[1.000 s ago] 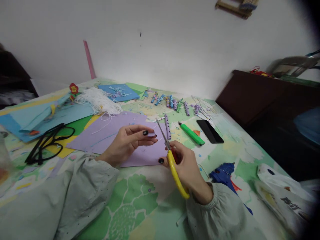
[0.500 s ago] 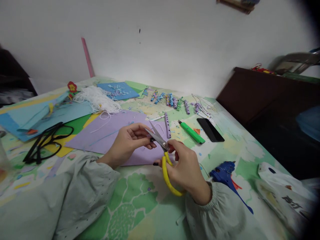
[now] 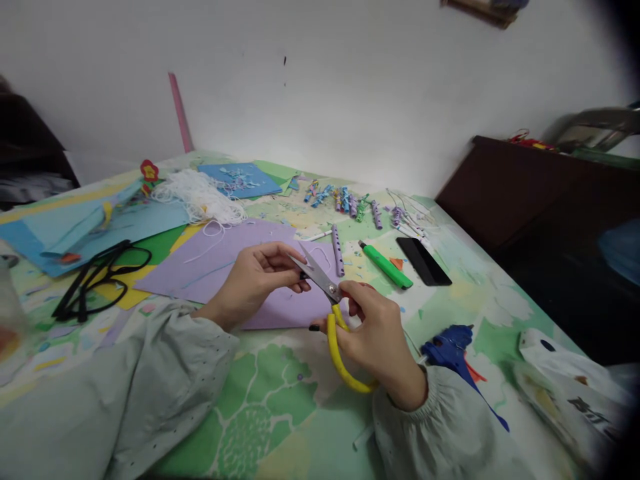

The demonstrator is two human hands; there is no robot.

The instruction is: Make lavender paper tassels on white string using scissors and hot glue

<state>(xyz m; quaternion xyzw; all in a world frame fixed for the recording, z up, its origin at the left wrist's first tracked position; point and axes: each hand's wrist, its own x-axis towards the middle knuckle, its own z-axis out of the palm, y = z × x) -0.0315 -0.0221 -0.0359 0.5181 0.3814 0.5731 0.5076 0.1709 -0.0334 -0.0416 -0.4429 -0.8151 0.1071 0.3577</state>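
Note:
Yellow-handled scissors (image 3: 341,360) are in my right hand (image 3: 383,333), tilted up to the left with their blades parted. My left hand (image 3: 257,280) is at the blade tips, its thumb and fingers pinched together; whatever lies between them is too small to make out. Both hands are above the near edge of a purple paper sheet (image 3: 280,310). Just beyond the blades, a purple tube with holes (image 3: 338,251) lies beside a loop of white string.
A green cutter (image 3: 387,265) and a black phone (image 3: 424,261) lie to the right, with a blue glue gun (image 3: 450,347) nearer me. At left are black glasses (image 3: 100,280), white yarn (image 3: 200,197) and coloured papers. Small curled paper pieces (image 3: 345,200) line the back.
The whole view has shifted slightly, so things appear a little further right. The hands keep nearly the same pose, and the scissors stay parted.

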